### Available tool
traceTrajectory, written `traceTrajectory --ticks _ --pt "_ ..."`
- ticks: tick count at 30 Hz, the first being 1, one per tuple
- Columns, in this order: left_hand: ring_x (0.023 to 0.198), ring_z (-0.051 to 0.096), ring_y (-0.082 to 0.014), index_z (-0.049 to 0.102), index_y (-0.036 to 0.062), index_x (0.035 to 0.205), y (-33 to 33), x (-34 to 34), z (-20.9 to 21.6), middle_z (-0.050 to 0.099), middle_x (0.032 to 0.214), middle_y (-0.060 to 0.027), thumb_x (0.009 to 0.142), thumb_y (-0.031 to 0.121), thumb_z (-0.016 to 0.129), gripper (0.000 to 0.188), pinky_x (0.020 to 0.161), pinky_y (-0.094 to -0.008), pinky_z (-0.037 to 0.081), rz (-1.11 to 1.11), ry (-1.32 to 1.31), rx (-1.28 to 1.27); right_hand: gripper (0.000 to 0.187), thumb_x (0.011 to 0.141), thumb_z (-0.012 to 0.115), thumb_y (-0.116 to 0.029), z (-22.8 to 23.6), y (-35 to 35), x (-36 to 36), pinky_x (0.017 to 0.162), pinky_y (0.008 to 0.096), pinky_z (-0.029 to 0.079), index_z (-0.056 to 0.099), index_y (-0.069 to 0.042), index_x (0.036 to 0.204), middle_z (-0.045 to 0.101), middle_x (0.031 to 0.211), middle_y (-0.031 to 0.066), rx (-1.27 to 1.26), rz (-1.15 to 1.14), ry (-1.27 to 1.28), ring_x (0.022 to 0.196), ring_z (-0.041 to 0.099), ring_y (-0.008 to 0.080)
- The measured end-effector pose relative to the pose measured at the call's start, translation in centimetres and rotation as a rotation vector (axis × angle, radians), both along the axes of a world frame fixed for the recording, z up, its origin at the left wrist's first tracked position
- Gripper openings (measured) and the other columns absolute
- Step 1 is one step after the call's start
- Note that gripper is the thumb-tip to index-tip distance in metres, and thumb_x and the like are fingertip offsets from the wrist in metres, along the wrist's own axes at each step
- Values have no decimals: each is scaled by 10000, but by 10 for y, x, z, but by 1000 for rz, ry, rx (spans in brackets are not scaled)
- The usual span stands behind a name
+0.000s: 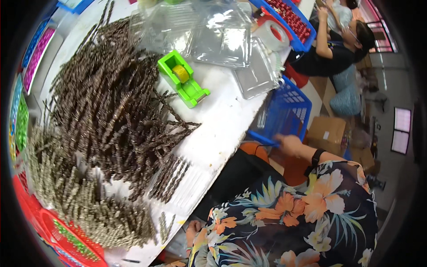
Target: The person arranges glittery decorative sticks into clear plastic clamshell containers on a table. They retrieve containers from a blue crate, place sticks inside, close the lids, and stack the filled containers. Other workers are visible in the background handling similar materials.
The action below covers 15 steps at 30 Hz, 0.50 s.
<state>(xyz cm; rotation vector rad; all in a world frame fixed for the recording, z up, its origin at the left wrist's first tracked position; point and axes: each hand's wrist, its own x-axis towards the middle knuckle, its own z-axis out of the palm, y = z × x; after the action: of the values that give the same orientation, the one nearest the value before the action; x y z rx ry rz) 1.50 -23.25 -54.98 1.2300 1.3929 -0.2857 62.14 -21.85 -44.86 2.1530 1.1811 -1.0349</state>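
Note:
My right hand (288,145), a dark band on its wrist, is smeared by motion over the near rim of a blue plastic basket (291,104). Whether it grips anything does not show. Clear plastic packages (262,116) lie inside the basket. Low by the table edge is my left hand (193,228), mostly hidden by its sleeve, its fingers too small to read. Closest to it on the white table lie a few short pale glittery twisted sticks (165,226) and a small bunch of dark brown ones (171,178).
A big pile of dark brown twisted sticks (106,98) and a paler pile (89,204) cover the table's left. Beyond stand a green tape dispenser (182,79), clear plastic trays (222,35) and a blue bin of red beads (289,20). Another person (327,49) sits at the far right.

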Motion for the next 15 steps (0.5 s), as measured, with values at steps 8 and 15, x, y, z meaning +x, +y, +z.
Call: traceTrajectory --ticks 8,15 --pt "802 647 -462 686 -27 842 -56 61 -128 640 828 -309 950 283 591 342 697 -506 516 -118 249 288 267 808 668 -303 -157 24 58 743 461 559 754 -93 949 734 960 158 -273 753 176 919 716 309" --pt "1027 646 -442 620 -58 1124 -77 128 -98 675 1084 -275 967 133 509 271 859 -466 498 359 309 519 359 910 513 -318 -185 61 40 798 456 537 744 -44 899 705 954 252 259 318 562 929 689 381"
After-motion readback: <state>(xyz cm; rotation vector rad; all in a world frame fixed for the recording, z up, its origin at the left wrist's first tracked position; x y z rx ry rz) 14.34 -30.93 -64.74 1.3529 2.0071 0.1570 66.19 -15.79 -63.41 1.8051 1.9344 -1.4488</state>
